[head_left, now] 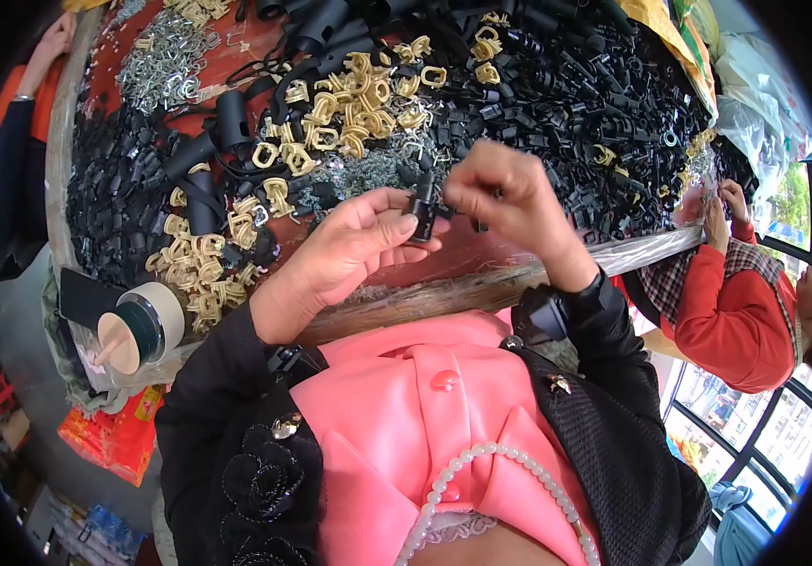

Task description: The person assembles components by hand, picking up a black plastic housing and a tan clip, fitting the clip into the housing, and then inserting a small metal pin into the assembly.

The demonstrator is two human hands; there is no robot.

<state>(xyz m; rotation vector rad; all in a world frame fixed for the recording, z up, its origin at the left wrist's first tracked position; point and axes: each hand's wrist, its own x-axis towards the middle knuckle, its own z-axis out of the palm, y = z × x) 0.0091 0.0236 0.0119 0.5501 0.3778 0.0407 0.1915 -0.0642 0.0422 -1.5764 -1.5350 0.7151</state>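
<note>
Part (420, 215), black, sits pinched between thumb and fingers of left hand (357, 238) over red tabletop (467, 257), probably for steadiness; right hand (510, 196) curls beside it, contents unclear.

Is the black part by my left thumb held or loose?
Held: your left hand grips the black part, thumb against its side.

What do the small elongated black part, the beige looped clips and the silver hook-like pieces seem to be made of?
Small elongated black part in the left hand: probably plastic, semi-gloss, judging by its soft highlights; coated metal is possible.
Beige looped clips: likely plastic, evenly coloured and smooth, though painted metal can't be excluded.
Silver hook-like pieces: apparently shiny metal, given their bright grey glints.
</note>
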